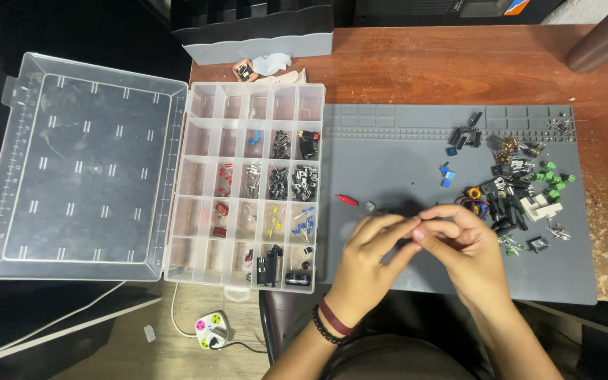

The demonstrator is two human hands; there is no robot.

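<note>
My left hand (pixel 369 255) and my right hand (pixel 459 243) meet fingertip to fingertip over the grey work mat (pixel 402 151). Between the fingers sits a small dark part (pixel 408 243), mostly hidden, so I cannot tell its kind. A bead bracelet and a dark red band circle my left wrist. Just beyond the hands lie a small red part (pixel 347 200) and a tiny grey cube (pixel 370 206). A pile of loose electronic parts (pixel 511 190), black, green, blue and white, spreads over the mat's right side, close to my right hand.
A clear compartment box (pixel 248 184) with its lid (pixel 79 165) folded open to the left holds sorted small components. A grey organiser (pixel 255 42) stands at the back of the wooden table (pixel 459 67). A plug and white cable (pixel 211 329) lie on the floor.
</note>
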